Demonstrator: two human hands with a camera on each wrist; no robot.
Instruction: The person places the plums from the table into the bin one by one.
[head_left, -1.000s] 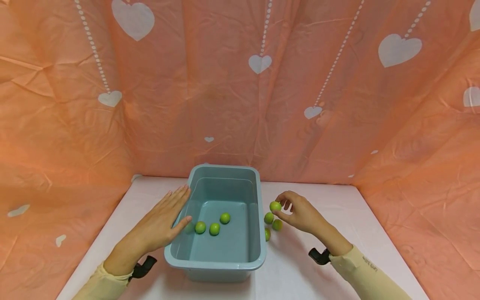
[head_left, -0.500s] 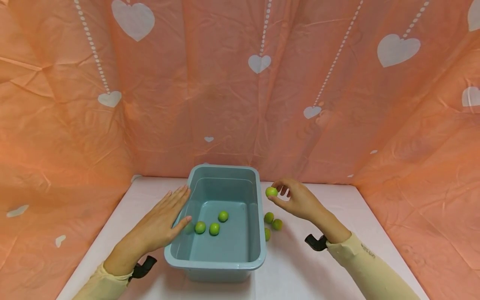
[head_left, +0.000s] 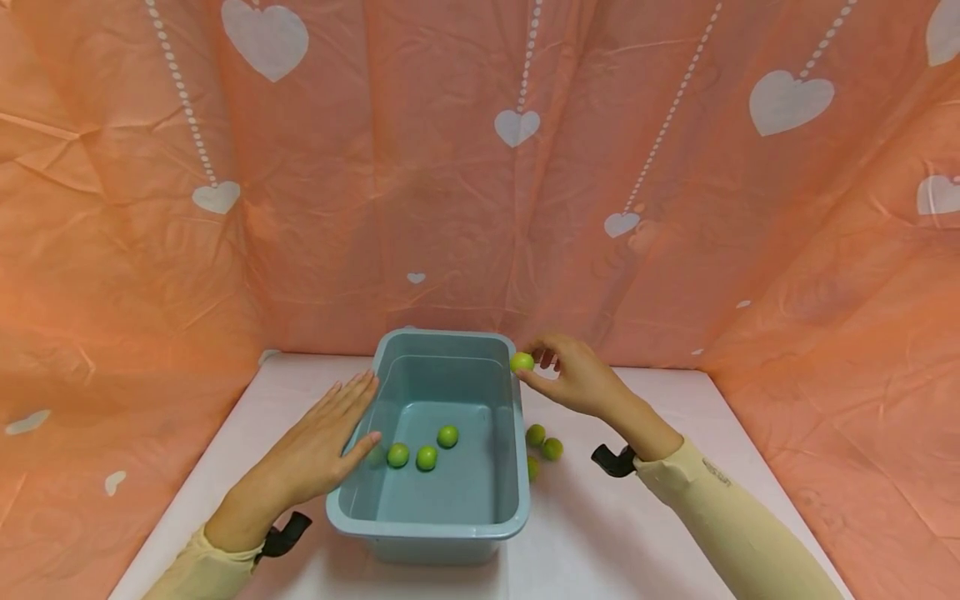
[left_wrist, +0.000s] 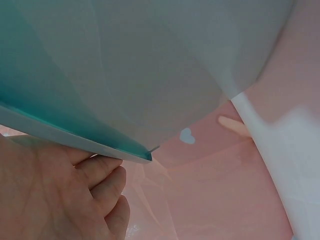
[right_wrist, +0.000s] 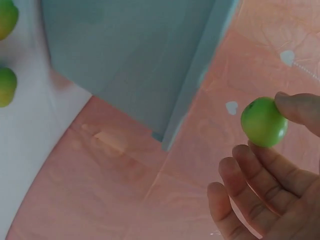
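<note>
Between thumb and fingertips, my right hand (head_left: 573,377) pinches a round green fruit (right_wrist: 264,122) that looks like a lime or green jujube. In the head view this fruit overlaps the right rim of a grey-blue plastic tub (head_left: 427,530). My left hand (head_left: 318,442) lies flat with straight fingers on the tub's left rim; the left wrist view shows its palm against the rim's underside (left_wrist: 75,142). Inside the tub, three green fruits rest on the floor: one by the left wall (head_left: 398,454), a middle fruit (head_left: 427,457) and a farther fruit (head_left: 447,436).
Just right of the tub, three more green fruits, including a nearer-right fruit (head_left: 552,449), lie on the white tabletop (head_left: 600,533). An orange-pink cloth (head_left: 450,208) with white hearts encloses the table at the back and sides.
My right hand has lifted the pinched fruit up from beside the others and carried it left to the tub's rim. The left hand stays in place.
</note>
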